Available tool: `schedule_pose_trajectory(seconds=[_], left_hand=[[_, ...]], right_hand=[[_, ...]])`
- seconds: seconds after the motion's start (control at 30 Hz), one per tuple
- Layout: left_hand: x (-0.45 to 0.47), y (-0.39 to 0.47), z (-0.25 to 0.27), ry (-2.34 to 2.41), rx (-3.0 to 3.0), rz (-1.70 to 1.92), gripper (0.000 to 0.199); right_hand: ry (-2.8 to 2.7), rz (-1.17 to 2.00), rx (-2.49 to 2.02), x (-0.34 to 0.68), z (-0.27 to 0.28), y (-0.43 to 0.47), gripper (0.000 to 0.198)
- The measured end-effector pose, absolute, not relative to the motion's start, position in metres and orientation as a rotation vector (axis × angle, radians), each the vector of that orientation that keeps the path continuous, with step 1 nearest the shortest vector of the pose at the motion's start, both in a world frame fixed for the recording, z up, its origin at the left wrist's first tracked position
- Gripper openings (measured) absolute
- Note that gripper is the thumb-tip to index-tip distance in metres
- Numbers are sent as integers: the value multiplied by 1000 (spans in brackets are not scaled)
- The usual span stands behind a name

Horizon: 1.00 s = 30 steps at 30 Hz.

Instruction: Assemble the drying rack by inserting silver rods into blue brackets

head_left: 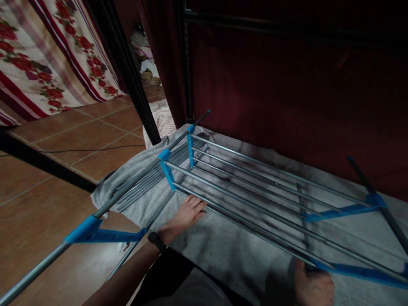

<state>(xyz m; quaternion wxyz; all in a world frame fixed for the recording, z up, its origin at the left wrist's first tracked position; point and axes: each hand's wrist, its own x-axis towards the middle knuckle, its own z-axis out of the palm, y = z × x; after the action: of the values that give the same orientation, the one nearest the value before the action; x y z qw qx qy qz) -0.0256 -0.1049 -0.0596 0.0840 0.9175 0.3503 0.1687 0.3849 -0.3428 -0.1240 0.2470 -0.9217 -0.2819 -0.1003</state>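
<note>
A partly assembled rack with grey metal tubes (255, 204) and blue plastic brackets (167, 170) stands over a grey cloth. My left hand (190, 211), a dark band at its wrist, lies with fingers stretched out against the lower front tube, near the left bracket. At the lower right, my right hand (314, 284) is closed around a dark upright tube (304, 229) of the rack, just under the right front blue bracket (360, 272). Its thumb points up, and part of its grip is hidden. One long side tube (127, 187) slants toward the lower left, carrying another blue bracket (86, 229).
Several loose grey tubes (146, 182) lie on the grey cloth (219, 233) behind the left side. Black metal frame posts (127, 72) stand at left. A dark red curtain (287, 97) hangs behind. A cable (92, 149) crosses the tiled floor (105, 125).
</note>
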Motion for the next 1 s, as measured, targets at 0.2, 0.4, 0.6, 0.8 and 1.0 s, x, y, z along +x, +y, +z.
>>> schedule_pose_trajectory(seconds=[0.2, 0.4, 0.6, 0.8, 1.0], left_hand=[[-23, -92, -75, 1058, 2847, 436, 31], [-28, -69, -94, 1042, 2851, 433, 40], [-29, -60, -90, 1007, 2906, 401, 49], [-29, -59, -86, 974, 2916, 375, 51], [-26, -57, -87, 938, 2935, 365, 53]], right_hand=[[-707, -386, -2664, 368, -113, -333, 59], [-649, -417, -2637, 351, -97, -316, 42], [-589, -375, -2655, 349, -98, -310, 38], [-531, -217, -2684, 348, -88, -307, 36], [-487, -134, -2697, 346, -80, -306, 35]])
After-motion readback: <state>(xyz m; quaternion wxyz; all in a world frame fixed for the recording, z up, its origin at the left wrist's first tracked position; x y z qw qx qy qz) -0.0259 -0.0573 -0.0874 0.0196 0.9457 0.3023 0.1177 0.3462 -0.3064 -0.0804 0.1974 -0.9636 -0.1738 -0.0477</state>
